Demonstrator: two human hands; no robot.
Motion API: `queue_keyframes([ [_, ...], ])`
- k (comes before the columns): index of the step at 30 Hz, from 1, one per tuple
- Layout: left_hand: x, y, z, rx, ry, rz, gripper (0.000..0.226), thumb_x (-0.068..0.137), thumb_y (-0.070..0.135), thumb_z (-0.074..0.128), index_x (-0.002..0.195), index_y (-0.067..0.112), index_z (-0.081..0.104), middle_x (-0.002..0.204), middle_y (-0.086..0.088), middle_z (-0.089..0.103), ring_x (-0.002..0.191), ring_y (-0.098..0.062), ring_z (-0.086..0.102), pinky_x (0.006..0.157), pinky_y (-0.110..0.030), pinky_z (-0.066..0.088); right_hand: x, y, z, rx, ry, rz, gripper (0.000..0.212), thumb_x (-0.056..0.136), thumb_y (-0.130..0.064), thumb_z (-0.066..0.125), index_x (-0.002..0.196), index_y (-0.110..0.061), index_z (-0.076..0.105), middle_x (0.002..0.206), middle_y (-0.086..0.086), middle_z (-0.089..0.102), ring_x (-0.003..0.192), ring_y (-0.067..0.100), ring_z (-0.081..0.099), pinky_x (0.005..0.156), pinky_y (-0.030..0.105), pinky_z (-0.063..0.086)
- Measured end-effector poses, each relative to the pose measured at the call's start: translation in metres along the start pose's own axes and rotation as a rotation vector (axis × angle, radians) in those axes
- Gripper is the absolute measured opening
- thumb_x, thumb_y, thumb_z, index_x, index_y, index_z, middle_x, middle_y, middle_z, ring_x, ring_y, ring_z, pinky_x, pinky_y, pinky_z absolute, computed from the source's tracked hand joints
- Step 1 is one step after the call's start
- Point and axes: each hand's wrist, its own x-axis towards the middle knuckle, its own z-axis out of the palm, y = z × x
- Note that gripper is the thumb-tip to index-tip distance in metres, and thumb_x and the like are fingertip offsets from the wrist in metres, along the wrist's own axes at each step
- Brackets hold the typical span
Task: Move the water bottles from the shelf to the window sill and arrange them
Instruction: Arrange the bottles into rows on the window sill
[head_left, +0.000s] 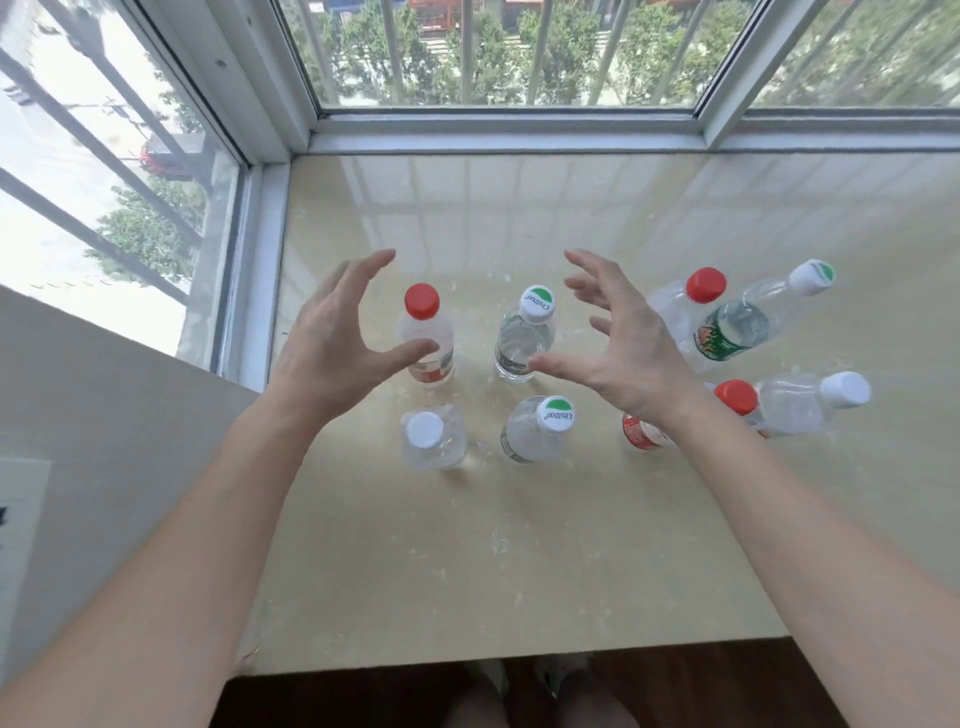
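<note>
Several water bottles stand upright on the beige window sill. A red-capped bottle and a green-and-white-capped bottle form the far pair; a white-capped bottle and another green-and-white-capped bottle stand nearer. More bottles cluster at the right: a red-capped one, a tall green-labelled one, a white-capped one and a red-capped one partly hidden by my wrist. My left hand hovers beside the far red-capped bottle, fingers spread, holding nothing. My right hand hovers beside the far green-and-white-capped bottle, also spread and empty.
Window glass and white frames close the sill at the back and left. A grey wall stands at the left. The sill's front edge drops to a dark floor, where my legs show.
</note>
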Motion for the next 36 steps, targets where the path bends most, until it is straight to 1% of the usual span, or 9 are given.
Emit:
queue_keyframes([
  [3, -0.012, 0.055, -0.021, 0.133, 0.043, 0.103, 0.074, 0.077, 0.042, 0.078, 0.141, 0.027, 0.044, 0.14, 0.009, 0.048, 0.128, -0.011, 0.044, 0.101, -0.023, 0.032, -0.043, -0.022, -0.049, -0.034, 0.061, -0.048, 0.083, 0.074, -0.03, 0.088, 0.144, -0.035, 0.043, 0.137, -0.009, 0.053, 0.132, -0.001, 0.046, 0.103, 0.026, 0.044],
  [5, -0.018, 0.088, -0.022, 0.19, 0.047, 0.186, 0.068, 0.079, 0.041, 0.076, 0.139, 0.024, 0.048, 0.138, 0.009, 0.051, 0.119, -0.012, 0.049, 0.097, -0.021, 0.035, -0.073, -0.023, -0.09, -0.09, 0.125, -0.062, 0.072, 0.077, -0.026, 0.085, 0.14, -0.031, 0.051, 0.134, -0.014, 0.056, 0.129, 0.002, 0.051, 0.102, 0.025, 0.046],
  [7, -0.019, 0.114, -0.011, 0.222, 0.029, 0.262, 0.062, 0.081, 0.041, 0.074, 0.136, 0.022, 0.051, 0.136, 0.009, 0.053, 0.112, -0.013, 0.053, 0.091, -0.028, 0.046, -0.098, -0.013, -0.134, -0.16, 0.183, -0.058, 0.064, 0.077, -0.025, 0.083, 0.135, -0.028, 0.056, 0.13, -0.022, 0.057, 0.124, 0.002, 0.054, 0.102, 0.016, 0.045],
  [9, -0.015, 0.137, 0.005, 0.246, 0.015, 0.288, 0.059, 0.082, 0.043, 0.071, 0.134, 0.023, 0.052, 0.136, 0.01, 0.054, 0.118, -0.014, 0.053, 0.085, -0.038, 0.052, -0.115, 0.003, -0.175, -0.222, 0.225, -0.027, 0.058, 0.078, -0.025, 0.081, 0.132, -0.026, 0.059, 0.125, -0.025, 0.058, 0.12, -0.001, 0.056, 0.099, 0.009, 0.043],
  [16, 0.005, 0.201, 0.079, 0.343, 0.006, 0.311, 0.056, 0.081, 0.042, 0.071, 0.129, 0.016, 0.058, 0.13, 0.004, 0.059, 0.119, -0.02, 0.055, 0.089, -0.036, 0.05, -0.092, 0.093, -0.255, -0.32, 0.206, 0.015, 0.05, 0.081, -0.023, 0.081, 0.127, -0.018, 0.062, 0.118, -0.01, 0.061, 0.114, 0.01, 0.059, 0.1, 0.042, 0.051],
  [19, 0.013, 0.22, 0.115, 0.328, 0.003, 0.266, 0.057, 0.081, 0.04, 0.073, 0.13, 0.016, 0.056, 0.132, 0.004, 0.057, 0.12, -0.02, 0.055, 0.088, -0.034, 0.05, -0.062, 0.126, -0.258, -0.317, 0.122, 0.001, 0.053, 0.08, -0.025, 0.082, 0.128, -0.017, 0.06, 0.118, -0.006, 0.061, 0.112, 0.012, 0.059, 0.099, 0.045, 0.051],
  [23, 0.025, 0.225, 0.157, 0.27, 0.003, 0.087, 0.068, 0.079, 0.042, 0.074, 0.138, 0.024, 0.046, 0.139, 0.011, 0.048, 0.124, -0.015, 0.051, 0.091, -0.031, 0.046, -0.022, 0.154, -0.244, -0.228, 0.013, 0.026, 0.068, 0.077, -0.03, 0.085, 0.137, -0.02, 0.053, 0.126, 0.0, 0.06, 0.114, 0.014, 0.057, 0.1, 0.037, 0.048],
  [28, 0.04, 0.203, 0.199, 0.093, -0.008, -0.156, 0.086, 0.071, 0.045, 0.081, 0.143, 0.025, 0.039, 0.139, 0.01, 0.045, 0.126, -0.01, 0.048, 0.1, -0.037, 0.046, 0.015, 0.173, -0.208, -0.127, -0.065, 0.067, 0.086, 0.069, -0.033, 0.09, 0.143, -0.026, 0.045, 0.131, -0.009, 0.049, 0.117, 0.015, 0.054, 0.101, 0.039, 0.049],
  [36, 0.056, 0.17, 0.234, -0.206, 0.0, -0.33, 0.075, 0.062, 0.038, 0.088, 0.127, 0.04, 0.051, 0.123, 0.023, 0.052, 0.12, -0.001, 0.052, 0.101, -0.039, 0.048, 0.036, 0.19, -0.176, -0.123, -0.019, 0.034, 0.079, 0.065, -0.028, 0.092, 0.134, -0.021, 0.055, 0.125, -0.003, 0.058, 0.115, 0.015, 0.054, 0.098, 0.043, 0.05],
])
